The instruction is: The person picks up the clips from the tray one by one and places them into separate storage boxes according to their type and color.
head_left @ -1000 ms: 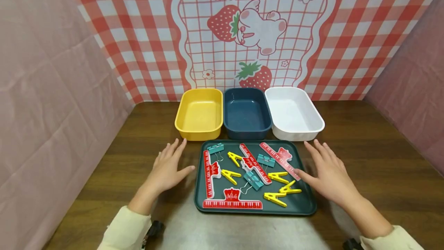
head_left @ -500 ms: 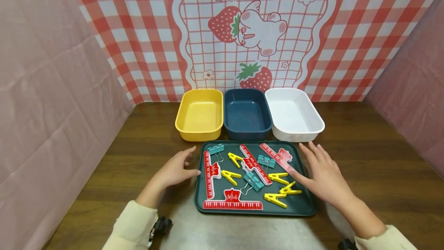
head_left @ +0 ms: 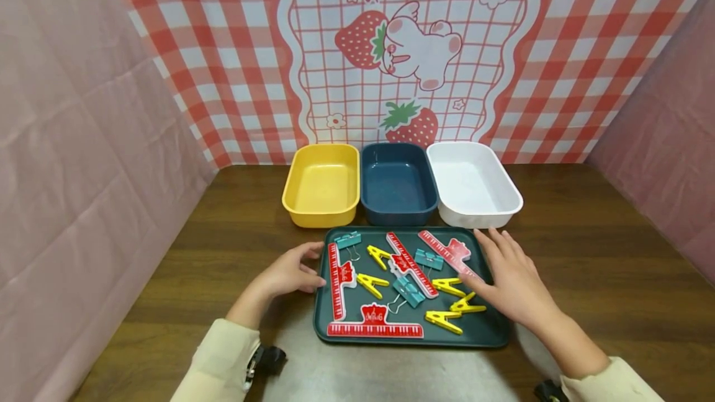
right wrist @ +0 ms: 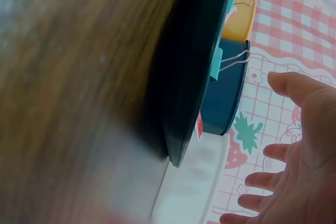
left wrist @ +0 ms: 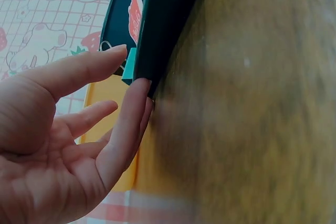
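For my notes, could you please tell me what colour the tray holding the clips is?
The tray is dark green, showing best in the head view.

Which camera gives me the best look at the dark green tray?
The head view shows the dark green tray from above, its top and nearly all its rim, the right hand covering a little. Both wrist views show it edge-on, as a dark strip cut off by the frame.

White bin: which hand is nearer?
Right. The right hand is in front of the white bin; the left hand is farther, at the left edge of the green tray.
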The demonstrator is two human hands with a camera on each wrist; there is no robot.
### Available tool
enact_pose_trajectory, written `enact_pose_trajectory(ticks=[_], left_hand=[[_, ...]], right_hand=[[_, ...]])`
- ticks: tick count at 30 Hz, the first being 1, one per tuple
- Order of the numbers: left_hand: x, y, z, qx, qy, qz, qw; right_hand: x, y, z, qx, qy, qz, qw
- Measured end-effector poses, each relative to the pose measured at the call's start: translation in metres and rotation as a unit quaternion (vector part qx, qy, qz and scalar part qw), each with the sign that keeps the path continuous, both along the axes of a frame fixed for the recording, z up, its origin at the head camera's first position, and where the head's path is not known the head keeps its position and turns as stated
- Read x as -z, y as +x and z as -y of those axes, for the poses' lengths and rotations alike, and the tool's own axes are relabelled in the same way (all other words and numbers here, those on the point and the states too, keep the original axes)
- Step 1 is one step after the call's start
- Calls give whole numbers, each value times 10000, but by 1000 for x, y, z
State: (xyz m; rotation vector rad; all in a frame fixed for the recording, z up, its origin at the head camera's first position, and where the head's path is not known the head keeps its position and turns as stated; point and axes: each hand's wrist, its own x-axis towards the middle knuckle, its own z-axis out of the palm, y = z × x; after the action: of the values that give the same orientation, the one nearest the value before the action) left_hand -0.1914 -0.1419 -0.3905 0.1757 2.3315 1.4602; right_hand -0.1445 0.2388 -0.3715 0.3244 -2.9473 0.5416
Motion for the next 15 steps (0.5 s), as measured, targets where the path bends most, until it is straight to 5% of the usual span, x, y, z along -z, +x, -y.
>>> enact_pose_trajectory(ticks=[6,15], left_hand=[[9,-5,-1,-182,444,452,9978],[14,-8,-2,-355,668,666,9949]], right_hand=[[2,0,2,5,-95,-36,9999],[3,-5,9,-29,-275,54,9996]])
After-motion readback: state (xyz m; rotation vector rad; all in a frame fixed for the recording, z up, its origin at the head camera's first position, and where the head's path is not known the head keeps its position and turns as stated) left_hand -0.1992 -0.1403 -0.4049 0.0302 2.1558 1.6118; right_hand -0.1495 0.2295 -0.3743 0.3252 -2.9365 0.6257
